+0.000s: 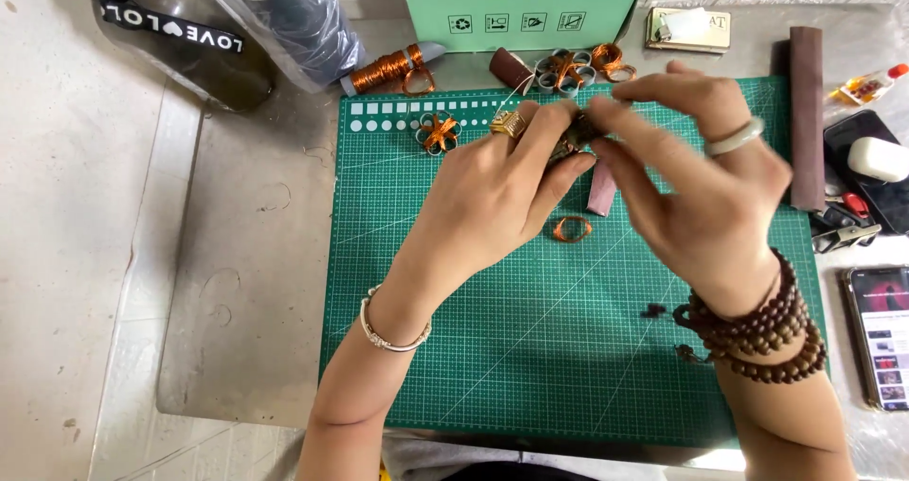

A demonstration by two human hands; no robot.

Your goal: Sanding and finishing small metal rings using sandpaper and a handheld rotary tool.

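Note:
Both my hands meet over the upper middle of a green cutting mat point(492, 348). My left hand point(492, 192), with a gold ring on one finger, and my right hand point(696, 183), with a pale ring, pinch a small dark piece with copper wire point(576, 133) between their fingertips. Most of that piece is hidden by my fingers. A small copper wire loop point(572, 228) lies on the mat just below the hands. A brown strip point(601, 189) lies beside it, partly under my right hand.
A finished copper-wrapped flower shape point(437, 133) lies on the mat's upper left, another point(564, 70) above the mat. Behind are a copper wire spool point(383, 69), a green box point(521, 8) and a dark roll point(806, 116). Pliers point(838, 230) and phones point(881, 334) sit at the right.

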